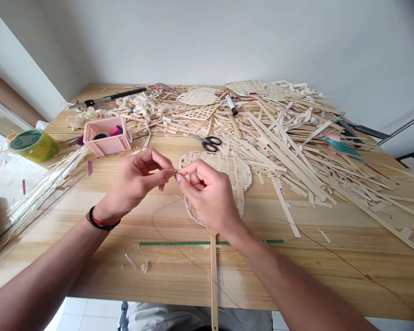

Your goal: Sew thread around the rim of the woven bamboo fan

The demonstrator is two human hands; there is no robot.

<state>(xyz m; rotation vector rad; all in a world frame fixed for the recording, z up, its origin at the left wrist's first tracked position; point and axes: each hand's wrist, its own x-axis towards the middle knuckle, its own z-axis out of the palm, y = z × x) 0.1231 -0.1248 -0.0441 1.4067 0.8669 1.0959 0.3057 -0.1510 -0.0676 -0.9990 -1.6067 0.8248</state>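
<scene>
woven bamboo fan (227, 172) lies flat on the wooden surface (331, 248), its long handle (214, 285) reaching toward the person, with the right hand (209, 195) over its edge. that hand and the left hand (133, 181) meet, each grip pinched shut on what seems one thin strand (175, 172). black-handled scissors (209, 142) lie beyond.

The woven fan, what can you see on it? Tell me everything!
The woven fan is a flat, lobed shape of pale bamboo-like strips, with a thin dark line along its rim. A long flat handle runs toward the person. It lies on the wooden table. The right hand rests over its lower part; the left hand is beside its edge.
</scene>
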